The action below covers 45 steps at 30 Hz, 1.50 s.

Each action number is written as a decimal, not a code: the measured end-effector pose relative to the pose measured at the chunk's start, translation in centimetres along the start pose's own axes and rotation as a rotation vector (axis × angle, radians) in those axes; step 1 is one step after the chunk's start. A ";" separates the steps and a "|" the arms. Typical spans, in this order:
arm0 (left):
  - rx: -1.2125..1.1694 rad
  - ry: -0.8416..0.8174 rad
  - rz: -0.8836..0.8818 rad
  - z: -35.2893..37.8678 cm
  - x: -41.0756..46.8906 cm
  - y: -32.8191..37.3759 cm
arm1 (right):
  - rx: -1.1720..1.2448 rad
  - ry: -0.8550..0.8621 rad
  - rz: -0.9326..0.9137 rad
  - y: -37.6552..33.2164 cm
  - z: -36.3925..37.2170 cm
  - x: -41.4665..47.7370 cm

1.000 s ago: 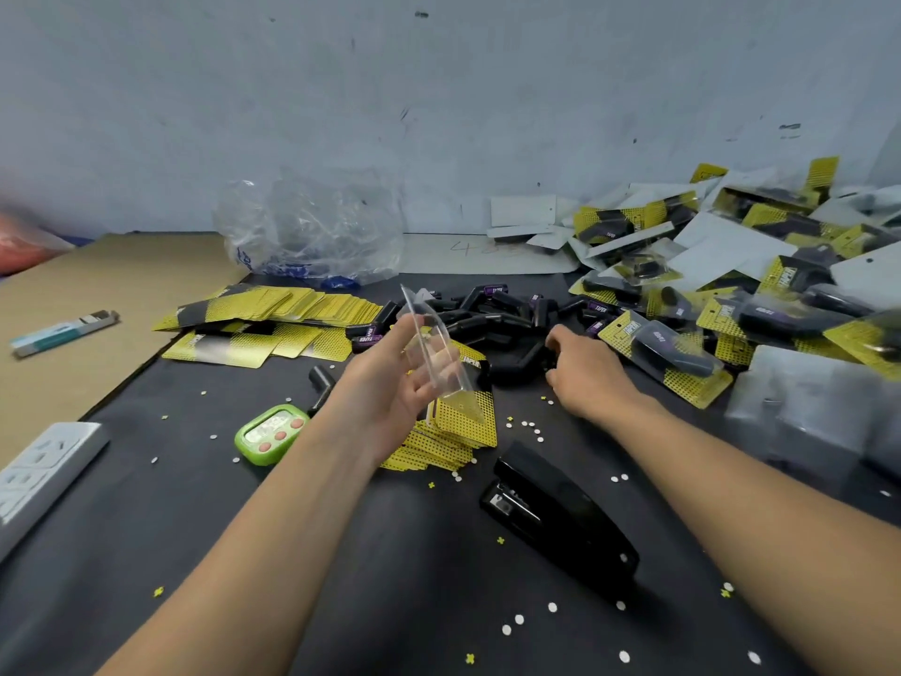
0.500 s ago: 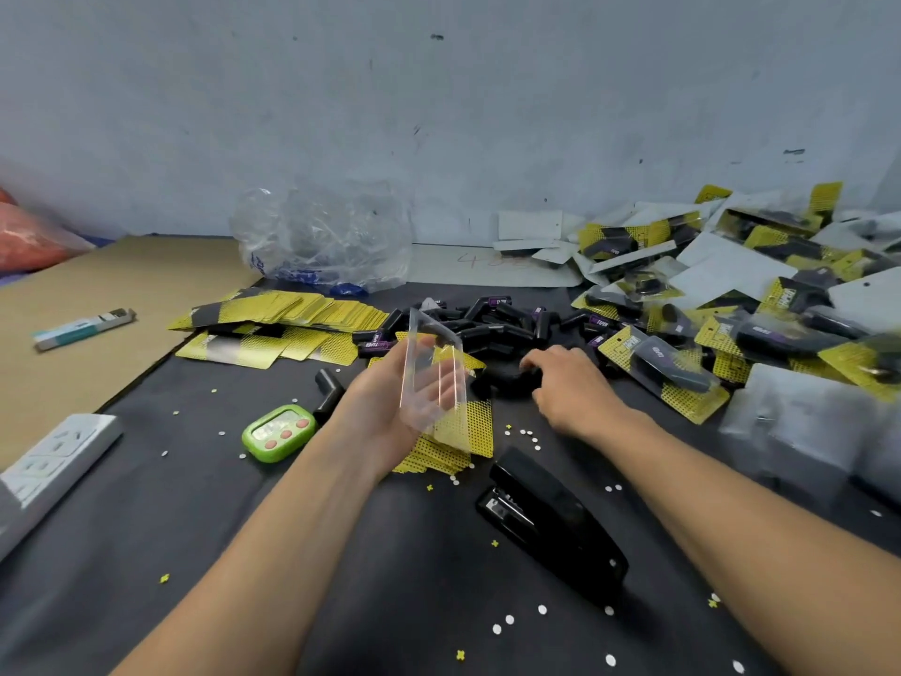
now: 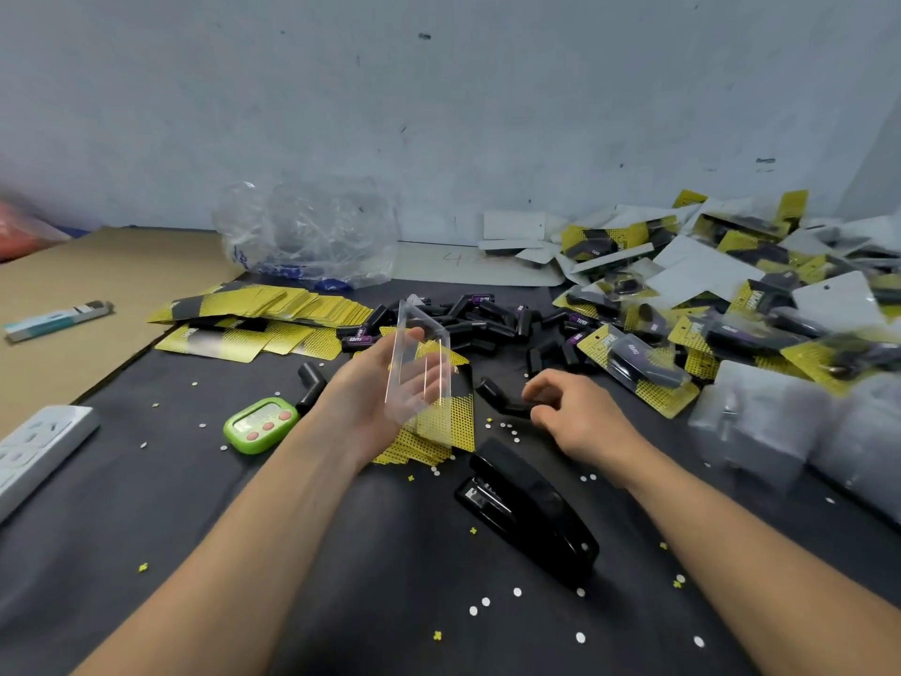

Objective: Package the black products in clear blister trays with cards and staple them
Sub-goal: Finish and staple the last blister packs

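We observed that the left hand (image 3: 370, 397) had kept the clear blister tray (image 3: 421, 368) cradled on its upturned, lightly curled fingers, thumb at the upper edge, above the card stack (image 3: 453, 422). To its right, one black product (image 3: 504, 401) was pinched at the fingertips of the right hand (image 3: 575, 412), which had drawn back from the pile of black products (image 3: 487, 319) beyond it. We judged insertion into the tray to be next.

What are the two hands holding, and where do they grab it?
The left hand holds a clear tray by its left side, against the palm. The right hand pinches a black product by its nearest end.
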<state>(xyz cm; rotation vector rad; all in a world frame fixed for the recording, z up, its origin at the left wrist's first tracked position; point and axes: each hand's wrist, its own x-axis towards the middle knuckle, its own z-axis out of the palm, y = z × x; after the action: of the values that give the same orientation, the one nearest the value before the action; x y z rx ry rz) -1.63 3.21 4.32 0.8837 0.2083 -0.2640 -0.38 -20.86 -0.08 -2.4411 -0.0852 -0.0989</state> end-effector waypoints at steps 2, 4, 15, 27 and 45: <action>0.007 -0.005 0.006 0.0 0.0 0.1 | 0.000 0.104 -0.011 1.1 -0.6 -1.3; 0.020 -0.007 0.013 0.1 -0.1 0.1 | -0.113 0.112 0.004 1.9 -1.5 -2.4; 0.102 -0.041 0.018 0.1 -0.3 -0.5 | -0.339 -0.244 -0.050 -0.5 -1.9 -3.9; 0.159 -0.275 0.002 1.8 -2.0 -1.2 | 0.658 0.472 -0.136 -5.5 -4.4 -4.6; 0.172 -0.486 -0.133 2.8 -6.1 -2.2 | 0.725 -0.110 -0.474 -9.6 -4.4 -7.9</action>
<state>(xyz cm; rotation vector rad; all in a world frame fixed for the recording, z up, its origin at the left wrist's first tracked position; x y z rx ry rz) -7.88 0.55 6.14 0.9498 -0.2113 -0.6175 -9.34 -16.59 8.67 -1.6612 -0.6341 -0.1173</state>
